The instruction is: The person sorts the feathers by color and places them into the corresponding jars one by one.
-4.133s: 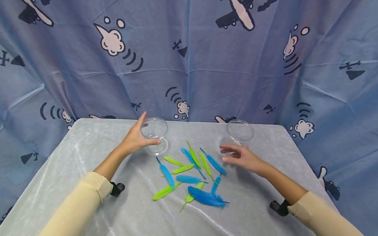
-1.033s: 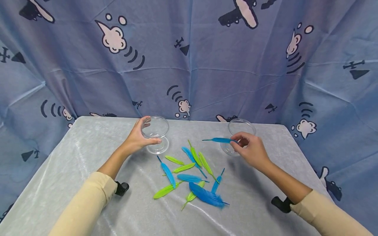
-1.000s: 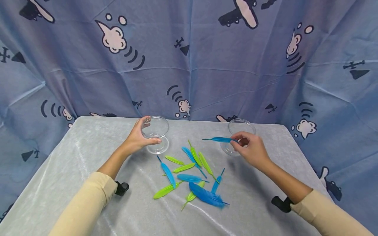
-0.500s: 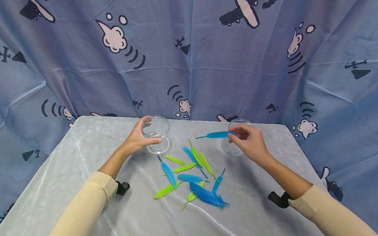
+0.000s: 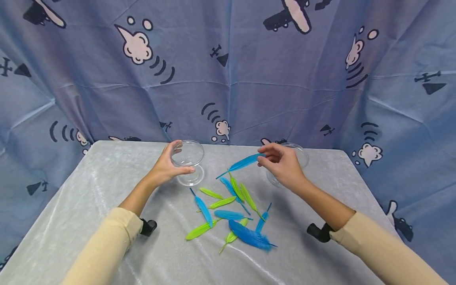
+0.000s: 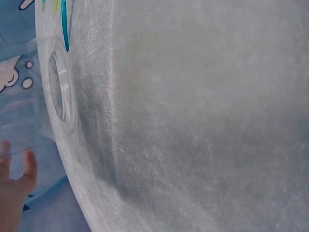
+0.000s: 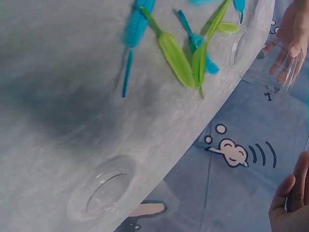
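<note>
My left hand (image 5: 165, 166) (image 6: 17, 188) grips the side of a clear footed cup (image 5: 189, 154) (image 6: 60, 92), thumb in front and fingers behind. The cup stands upright on the table. Between thumb and fingers my right hand (image 5: 283, 164) (image 7: 292, 203) pinches a blue feather (image 5: 244, 162) by its vane end. Its quill points left and down, above the table between the cups. Behind the right hand stands a second clear cup (image 5: 302, 156) (image 7: 106, 188), partly hidden. Loose green feathers (image 5: 222, 202) and blue feathers (image 5: 249, 236) lie scattered and partly overlapping in the middle.
The table has a pale grey velvety cover (image 5: 117, 174). A blue curtain (image 5: 178, 107) printed with planes and clouds hangs behind its far edge. Black wrist cameras (image 5: 320, 232) are strapped to both forearms.
My right hand has picked up a blue feather from the pile's right side, lifted it near the right cup, then carried it left. The left hand stays on its cup.
</note>
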